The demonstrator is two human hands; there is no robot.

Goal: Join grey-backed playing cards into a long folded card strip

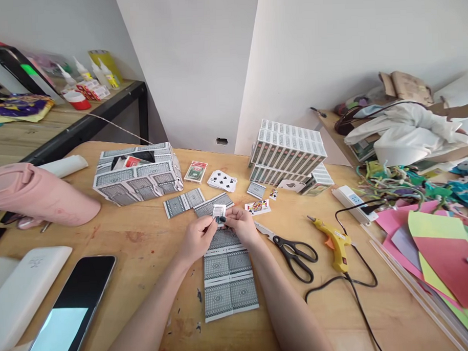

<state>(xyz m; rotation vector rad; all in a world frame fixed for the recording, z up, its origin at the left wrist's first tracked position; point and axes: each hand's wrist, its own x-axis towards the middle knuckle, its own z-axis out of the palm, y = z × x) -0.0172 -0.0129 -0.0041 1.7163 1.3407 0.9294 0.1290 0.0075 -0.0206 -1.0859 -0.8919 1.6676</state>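
Note:
Pinched between both hands is a small piece of a playing card (pixel 219 211), its patterned back towards me. My left hand (pixel 198 237) grips it from the left, fingers closed. From the right, my right hand (pixel 242 227) closes finger and thumb on it. Beneath the hands lies a panel of grey-backed playing cards (pixel 231 293) laid edge to edge in rows. Just beyond are more grey card strips (pixel 184 202), and a cut face card (pixel 257 207) lies right of the fingers. Black-handled scissors (pixel 290 250) rest beside my right forearm, blade tips close to that hand.
A card-covered box (pixel 137 173) stands back left, a block of stacked card packs (pixel 287 150) back right. A yellow glue gun (pixel 338 243) with its cable lies right, near a power strip (pixel 354 204). Left are a pink tumbler (pixel 46 195) and a phone (pixel 70 309).

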